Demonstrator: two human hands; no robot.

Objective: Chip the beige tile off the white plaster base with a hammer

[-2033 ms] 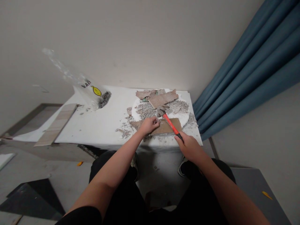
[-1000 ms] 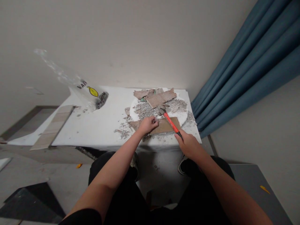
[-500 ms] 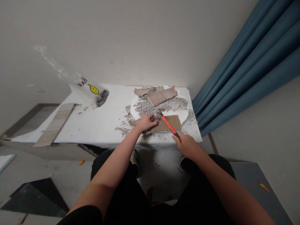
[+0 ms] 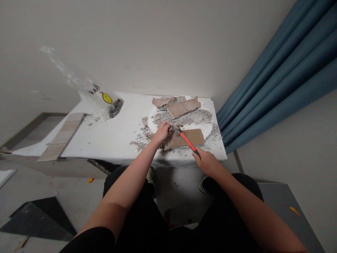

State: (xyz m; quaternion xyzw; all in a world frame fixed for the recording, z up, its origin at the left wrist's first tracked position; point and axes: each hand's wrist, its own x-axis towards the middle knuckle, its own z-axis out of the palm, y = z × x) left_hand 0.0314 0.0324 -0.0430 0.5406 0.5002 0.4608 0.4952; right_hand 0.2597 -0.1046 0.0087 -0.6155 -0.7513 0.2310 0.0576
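My right hand grips the black end of a hammer with a red handle. Its metal head rests low over the near brown slab, close to the fingers of my left hand. Those fingers are curled together at the slab's left end; whatever they pinch is too small to make out. Behind both hands, grey crushed rubble lies spread on a round white sheet. A broken flat piece rests on top of the rubble at the back, beside rough brownish fragments.
A clear plastic bag with dark grey contents stands on the left of the white-covered table. A wood-look plank lies at the left edge. A blue curtain hangs at right. Dark sheets lie on the floor.
My left hand has lifted slightly up and away toward the rubble. The hammer head has moved slightly down and to the left, with my right hand still around the handle.
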